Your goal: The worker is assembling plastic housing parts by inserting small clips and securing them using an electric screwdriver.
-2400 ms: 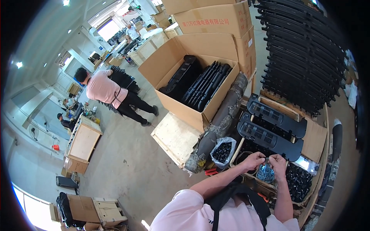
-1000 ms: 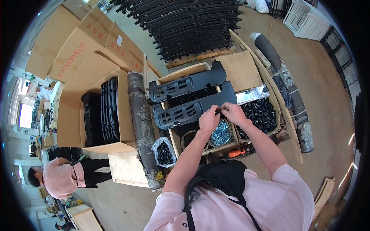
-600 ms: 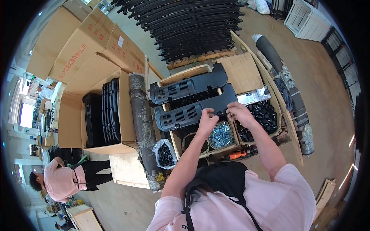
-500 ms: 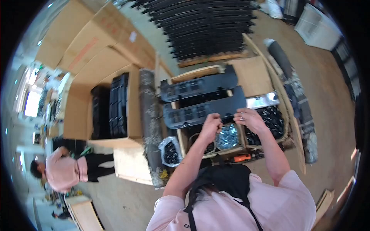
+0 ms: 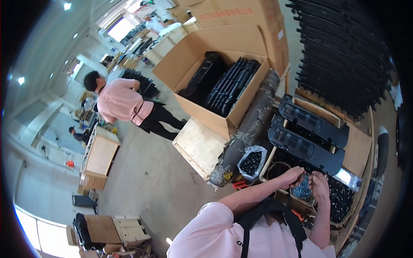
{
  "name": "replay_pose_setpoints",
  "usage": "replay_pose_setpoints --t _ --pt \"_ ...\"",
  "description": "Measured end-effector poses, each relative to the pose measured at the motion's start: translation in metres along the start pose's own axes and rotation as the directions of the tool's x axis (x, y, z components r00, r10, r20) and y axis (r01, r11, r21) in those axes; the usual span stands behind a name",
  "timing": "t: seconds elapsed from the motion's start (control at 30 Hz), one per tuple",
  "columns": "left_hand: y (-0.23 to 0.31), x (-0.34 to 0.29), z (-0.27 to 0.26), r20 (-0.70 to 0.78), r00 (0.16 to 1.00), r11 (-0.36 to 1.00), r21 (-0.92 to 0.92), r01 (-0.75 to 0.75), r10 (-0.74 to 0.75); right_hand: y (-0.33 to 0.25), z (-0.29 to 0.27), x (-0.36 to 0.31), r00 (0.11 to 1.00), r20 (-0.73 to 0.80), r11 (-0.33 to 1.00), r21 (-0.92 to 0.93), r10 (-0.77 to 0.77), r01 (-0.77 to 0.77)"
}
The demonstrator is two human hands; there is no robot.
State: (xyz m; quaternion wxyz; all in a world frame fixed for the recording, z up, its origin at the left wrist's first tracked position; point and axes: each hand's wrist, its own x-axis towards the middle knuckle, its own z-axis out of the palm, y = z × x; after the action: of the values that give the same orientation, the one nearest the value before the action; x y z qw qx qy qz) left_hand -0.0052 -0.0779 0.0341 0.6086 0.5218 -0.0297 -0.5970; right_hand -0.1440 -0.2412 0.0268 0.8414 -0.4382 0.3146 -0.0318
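Note:
My left hand [image 5: 295, 176] is closed in a pinch at the near edge of a long black plastic panel [image 5: 297, 144]. Close beside it on the right, my right hand [image 5: 319, 185] has its fingertips pressed together. Anything between the fingers is too small to make out. A second black panel [image 5: 316, 122] lies farther back, roughly parallel to the first. Just below my hands sits a bin of small silvery metal fasteners [image 5: 303, 189]. Small black parts [image 5: 340, 198] fill a compartment to the right of my right hand.
A plastic bag of small black pieces [image 5: 251, 164] stands left of the bench. Beyond it are a padded grey roll [image 5: 254, 124] and an open cardboard box [image 5: 189, 101] with black parts. Tall stacked black parts [image 5: 340, 56] stand behind. Another person [image 5: 122, 101] stands at the left.
The view has swung left, so the bench and my hands now appear farther right. My hands have stayed close together over the near panel's edge, fingers still pinched.

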Motion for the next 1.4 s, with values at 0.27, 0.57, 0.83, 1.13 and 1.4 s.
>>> replay_pose_setpoints --t 0.27,0.57,0.83,1.13,1.4 --pt "-0.008 -0.008 -0.011 0.124 0.984 0.992 -0.008 -0.125 0.125 -0.020 0.019 -0.003 0.997 0.027 0.952 -0.296 -0.076 0.081" --pt "0.005 -0.026 -0.010 0.065 0.985 0.976 0.138 -0.169 0.161 -0.017 0.034 -0.002 0.988 0.070 0.926 -0.346 -0.135 0.151" --pt "0.000 -0.019 -0.016 0.086 0.971 0.946 0.221 -0.237 0.223 -0.029 0.041 -0.005 0.988 0.080 0.892 -0.424 -0.133 0.155" --pt "0.000 -0.012 -0.022 0.111 0.952 0.918 0.251 -0.306 0.287 -0.033 0.045 0.003 0.986 0.117 0.830 -0.533 -0.122 0.165" --pt "0.009 -0.009 -0.028 0.076 0.944 0.921 0.206 -0.330 0.321 -0.044 0.060 0.012 0.988 0.093 0.823 -0.547 -0.123 0.154"
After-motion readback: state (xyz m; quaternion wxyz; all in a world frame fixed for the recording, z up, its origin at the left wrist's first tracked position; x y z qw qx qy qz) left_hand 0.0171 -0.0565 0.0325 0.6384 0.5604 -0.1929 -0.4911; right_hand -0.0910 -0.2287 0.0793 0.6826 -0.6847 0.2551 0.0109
